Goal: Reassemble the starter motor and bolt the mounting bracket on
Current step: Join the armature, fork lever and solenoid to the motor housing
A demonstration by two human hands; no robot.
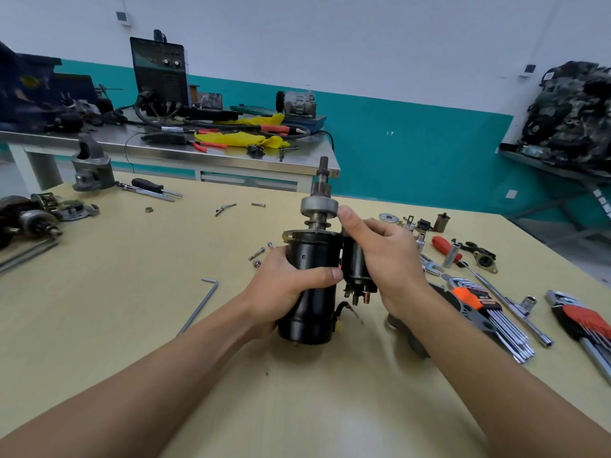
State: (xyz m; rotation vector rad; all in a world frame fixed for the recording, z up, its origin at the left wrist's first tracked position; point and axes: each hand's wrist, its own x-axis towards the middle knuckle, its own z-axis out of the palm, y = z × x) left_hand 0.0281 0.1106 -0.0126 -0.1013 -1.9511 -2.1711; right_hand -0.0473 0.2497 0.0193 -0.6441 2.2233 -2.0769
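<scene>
The black starter motor body (310,305) stands upright at the middle of the tan table, its shaft with the pinion gear (319,204) pointing up. My left hand (284,289) grips the body around its middle. Right beside it is the smaller black solenoid (355,269), terminals facing down; my right hand (383,259) holds it against the motor, thumb up near the pinion. A grey mounting bracket housing (91,166) stands at the table's far left. Loose bolts (257,253) lie just left of the motor.
Hex key sets (489,309) (582,322), a socket wrench (506,302), a red-handled screwdriver (446,247) and small parts lie to the right. A long hex key (200,305) lies to the left. Screwdrivers (152,188) and another starter (33,219) are at the far left.
</scene>
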